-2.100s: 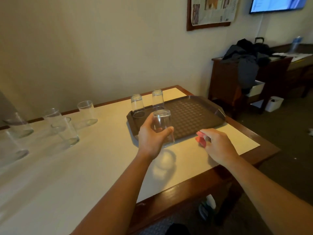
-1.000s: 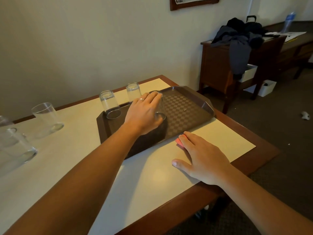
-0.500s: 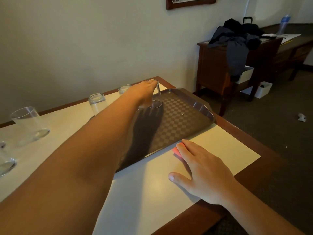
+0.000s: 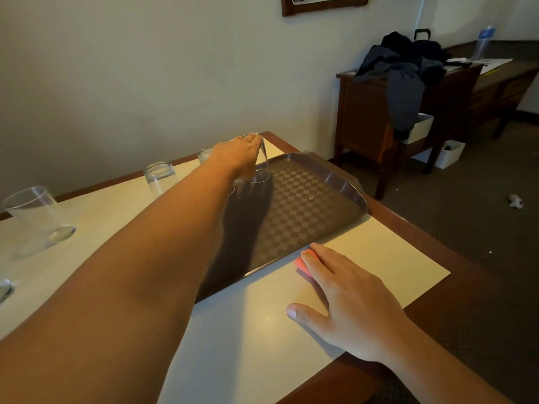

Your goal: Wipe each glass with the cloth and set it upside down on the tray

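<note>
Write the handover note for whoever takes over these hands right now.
Left hand grips the base of an inverted glass, rim on the far end of the brown tray.
Right hand rests flat on the pink cloth beside the tray's near edge.
Done: two more glasses stand upside down there, partly hidden.
Left: release, then wipe the upright glass on the table.

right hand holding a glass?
No. The right hand lies flat on the pink cloth; the left hand grips the glass.
</note>
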`<state>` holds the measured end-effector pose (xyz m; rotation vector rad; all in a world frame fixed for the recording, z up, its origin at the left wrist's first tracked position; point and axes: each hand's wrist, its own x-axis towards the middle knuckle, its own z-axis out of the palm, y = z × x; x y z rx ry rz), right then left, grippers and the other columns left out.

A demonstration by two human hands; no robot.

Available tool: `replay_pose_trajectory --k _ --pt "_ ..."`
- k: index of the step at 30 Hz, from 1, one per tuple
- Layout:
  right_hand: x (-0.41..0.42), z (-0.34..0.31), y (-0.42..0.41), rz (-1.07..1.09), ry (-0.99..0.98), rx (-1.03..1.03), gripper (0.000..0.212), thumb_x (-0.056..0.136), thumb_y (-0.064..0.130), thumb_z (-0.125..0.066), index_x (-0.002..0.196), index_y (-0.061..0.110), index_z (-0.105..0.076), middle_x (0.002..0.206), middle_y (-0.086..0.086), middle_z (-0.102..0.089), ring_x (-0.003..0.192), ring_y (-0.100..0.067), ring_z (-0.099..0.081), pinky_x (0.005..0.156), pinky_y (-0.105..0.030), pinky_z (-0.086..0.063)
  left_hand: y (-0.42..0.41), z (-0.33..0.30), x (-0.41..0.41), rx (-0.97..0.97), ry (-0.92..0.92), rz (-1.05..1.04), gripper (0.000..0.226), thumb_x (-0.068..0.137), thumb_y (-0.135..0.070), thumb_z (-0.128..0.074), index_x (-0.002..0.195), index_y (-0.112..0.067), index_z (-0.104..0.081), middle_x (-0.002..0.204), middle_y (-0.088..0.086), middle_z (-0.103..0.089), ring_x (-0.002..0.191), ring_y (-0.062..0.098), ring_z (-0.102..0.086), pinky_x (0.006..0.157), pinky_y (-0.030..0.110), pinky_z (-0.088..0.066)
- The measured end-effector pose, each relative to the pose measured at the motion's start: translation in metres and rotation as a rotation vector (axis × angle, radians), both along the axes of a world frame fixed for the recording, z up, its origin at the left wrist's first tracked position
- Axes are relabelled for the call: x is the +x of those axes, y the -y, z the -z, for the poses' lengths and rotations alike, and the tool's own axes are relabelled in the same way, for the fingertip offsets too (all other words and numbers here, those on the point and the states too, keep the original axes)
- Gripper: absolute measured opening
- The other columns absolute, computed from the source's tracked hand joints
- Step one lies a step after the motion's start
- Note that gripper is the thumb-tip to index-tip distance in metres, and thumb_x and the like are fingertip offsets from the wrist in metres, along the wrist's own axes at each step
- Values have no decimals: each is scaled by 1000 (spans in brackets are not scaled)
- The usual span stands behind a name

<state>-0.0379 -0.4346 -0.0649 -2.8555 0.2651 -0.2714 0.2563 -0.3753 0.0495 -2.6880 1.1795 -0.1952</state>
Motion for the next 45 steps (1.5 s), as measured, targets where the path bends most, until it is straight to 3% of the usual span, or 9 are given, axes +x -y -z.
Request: replay_pose_trajectory --k 4,7,11,19,23,27,30,41,45 --pt "0 1 1 -24 -29 6 93 77 91 -18 155 39 -20 163 14 -18 148 -13 -28 110 -34 -35 -2 0 2 -33 -33 11 93 95 -27 -75 165 -12 -17 173 10 -22 156 36 -29 119 55 -38" --pt "0 -2 1 -19 -17 5 93 78 90 -21 155 38 -23 163 14 -20 147 -13 -30 109 -33 -37 -10 -1 -1 -95 -63 1 94 95 -35 -74 166 -16 -15 174 12 -19 157 37 -25 121 57 -33" --pt "-2 -5 0 -19 -48 -9 91 79 89 -21 155 40 -16 163 17 -14 148 -10 -24 111 -28 -33 -36 -11 -27 -187 -106 27 85 99 -44 -66 166 -20 -21 175 8 -15 157 35 -26 122 53 -34" --pt "-6 -15 -18 14 -74 -52 87 81 85 -24 154 37 -22 163 11 -19 147 -13 -28 111 -33 -37 -146 -20 -117 -435 -207 23 63 101 -39 -66 157 -24 -42 161 2 -46 138 23 -52 106 35 -48" --pt "-16 -22 -70 -102 -37 -57 74 87 78 -34 148 35 -31 150 14 -35 135 -7 -39 102 -24 -41 -232 5 -158 -470 -283 -139 62 101 -48 -64 156 -26 -44 158 -1 -49 137 21 -53 105 35 -47" --pt "-19 -23 -131 -216 -51 -64 80 86 81 -32 151 36 -25 156 16 -27 141 -7 -31 107 -27 -38 -331 48 -188 -490 -342 -342 64 100 -54 -61 156 -27 -44 160 -2 -46 141 20 -49 115 39 -43" --pt "-16 -24 -170 -295 -45 -74 78 87 79 -32 150 34 -27 155 15 -26 141 -8 -31 109 -29 -39 -389 71 -210 -553 -307 -455 65 100 -58 -58 154 -26 -46 159 -2 -47 139 19 -51 113 40 -44" --pt "25 -35 -300 -492 -97 -120 77 93 74 -32 153 26 -24 157 5 -23 144 -16 -26 110 -33 -38 -498 106 -292 -775 -142 -782 59 97 -58 -60 146 -25 -56 147 -4 -57 135 22 -53 110 44 -46" --pt "26 -29 -309 -504 -93 -123 77 93 74 -32 153 26 -24 156 5 -24 143 -16 -27 108 -32 -39 -525 111 -316 -745 -53 -939 60 97 -57 -59 146 -23 -56 147 0 -57 134 27 -54 111 44 -43"
